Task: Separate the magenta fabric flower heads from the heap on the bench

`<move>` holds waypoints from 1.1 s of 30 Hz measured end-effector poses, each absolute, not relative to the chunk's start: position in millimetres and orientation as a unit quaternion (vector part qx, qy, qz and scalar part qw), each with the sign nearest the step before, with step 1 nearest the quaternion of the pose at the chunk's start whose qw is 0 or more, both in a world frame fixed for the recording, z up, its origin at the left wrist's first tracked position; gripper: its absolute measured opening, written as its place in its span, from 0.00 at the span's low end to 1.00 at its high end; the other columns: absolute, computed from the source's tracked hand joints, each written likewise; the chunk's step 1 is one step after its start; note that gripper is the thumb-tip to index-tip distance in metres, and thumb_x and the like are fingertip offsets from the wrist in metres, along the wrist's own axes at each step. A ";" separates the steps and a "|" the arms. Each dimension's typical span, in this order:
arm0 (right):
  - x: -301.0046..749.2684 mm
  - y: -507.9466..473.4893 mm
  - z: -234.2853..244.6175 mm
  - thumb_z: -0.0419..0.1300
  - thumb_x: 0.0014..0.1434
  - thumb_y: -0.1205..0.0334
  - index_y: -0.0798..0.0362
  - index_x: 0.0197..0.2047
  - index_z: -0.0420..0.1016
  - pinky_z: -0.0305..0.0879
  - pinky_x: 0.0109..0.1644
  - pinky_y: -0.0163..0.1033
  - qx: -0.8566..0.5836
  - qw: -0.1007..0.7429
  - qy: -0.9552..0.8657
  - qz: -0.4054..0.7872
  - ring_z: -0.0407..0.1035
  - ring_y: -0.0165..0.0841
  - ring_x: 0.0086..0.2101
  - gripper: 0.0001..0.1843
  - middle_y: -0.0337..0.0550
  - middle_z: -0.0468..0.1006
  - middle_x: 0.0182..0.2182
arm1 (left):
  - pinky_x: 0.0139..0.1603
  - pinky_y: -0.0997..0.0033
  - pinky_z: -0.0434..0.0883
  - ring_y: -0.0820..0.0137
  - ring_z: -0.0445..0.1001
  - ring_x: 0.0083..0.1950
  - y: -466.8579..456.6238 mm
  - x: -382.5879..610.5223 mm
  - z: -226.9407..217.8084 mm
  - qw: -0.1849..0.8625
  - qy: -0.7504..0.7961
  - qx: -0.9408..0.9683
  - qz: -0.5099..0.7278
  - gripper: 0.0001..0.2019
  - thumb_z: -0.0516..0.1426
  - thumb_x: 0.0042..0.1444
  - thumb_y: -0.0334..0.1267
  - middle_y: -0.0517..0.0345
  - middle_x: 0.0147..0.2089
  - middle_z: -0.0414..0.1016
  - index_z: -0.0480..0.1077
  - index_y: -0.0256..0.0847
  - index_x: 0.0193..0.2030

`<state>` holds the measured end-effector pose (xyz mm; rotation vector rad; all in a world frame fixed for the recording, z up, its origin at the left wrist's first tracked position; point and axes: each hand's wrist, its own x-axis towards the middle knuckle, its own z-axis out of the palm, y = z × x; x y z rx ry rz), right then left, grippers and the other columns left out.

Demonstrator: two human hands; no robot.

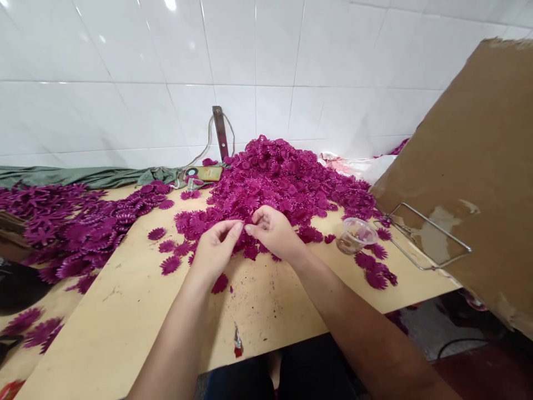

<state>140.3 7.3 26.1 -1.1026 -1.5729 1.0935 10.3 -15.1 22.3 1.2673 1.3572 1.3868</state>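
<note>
Both my hands meet over the front of a big heap of purple flower-shaped pieces (pixel 277 166) with toothed edges. My left hand (pixel 216 247) is closed, thumb pressed against the forefinger. Facing it from the right, my right hand (pixel 272 232) also pinches, its fingertips almost touching the left ones. Whatever is between the fingertips is too small to tell apart from the purple behind it. A loose purple flower piece (pixel 219 283) lies on the board just below my left hand. More single pieces (pixel 170 265) are scattered to the left.
A clear plastic cup (pixel 357 234) stands right of my hands, near a bent wire stand (pixel 433 236) and a leaning cardboard sheet (pixel 466 166). A phone-like yellow device (pixel 210 174) lies behind. Another purple heap (pixel 95 228) spreads left. A torn wrapper (pixel 237 341) sits near the front edge.
</note>
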 end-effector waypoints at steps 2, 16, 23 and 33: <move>141.2 4.3 23.5 0.58 0.45 0.67 0.52 0.27 0.59 0.57 0.28 0.33 -0.446 0.444 -0.664 0.404 0.57 0.24 0.23 0.09 0.31 0.62 0.21 | 0.33 0.72 0.62 0.72 0.65 0.29 -19.5 17.7 25.3 0.440 0.519 0.508 0.529 0.16 0.62 0.35 0.49 0.61 0.24 0.69 0.72 0.38 0.25; 154.7 -5.4 28.2 0.59 0.46 0.60 0.54 0.34 0.64 0.63 0.34 0.35 -0.400 0.415 -0.626 0.524 0.64 0.26 0.28 0.12 0.37 0.68 0.27 | 0.23 0.76 0.53 0.79 0.53 0.21 -11.2 31.7 11.7 0.429 0.494 0.476 0.588 0.20 0.60 0.38 0.54 0.68 0.16 0.54 0.59 0.40 0.16; 159.7 13.8 14.8 0.60 0.42 0.50 0.52 0.26 0.62 0.61 0.27 0.35 -0.438 0.468 -0.587 0.494 0.61 0.26 0.21 0.16 0.34 0.65 0.19 | 0.22 0.74 0.55 0.78 0.52 0.19 -6.3 36.8 10.5 0.469 0.484 0.484 0.558 0.26 0.52 0.41 0.63 0.68 0.15 0.52 0.54 0.42 0.15; 184.0 32.0 -0.6 0.54 0.48 0.64 0.57 0.41 0.69 0.56 0.55 0.58 -0.562 0.476 -0.668 0.107 0.63 0.47 0.49 0.15 0.58 0.70 0.45 | 0.50 0.61 0.61 0.60 0.68 0.47 -2.7 -0.8 11.7 0.118 0.639 0.579 0.493 0.11 0.54 0.50 0.38 0.48 0.42 0.71 0.71 0.39 0.39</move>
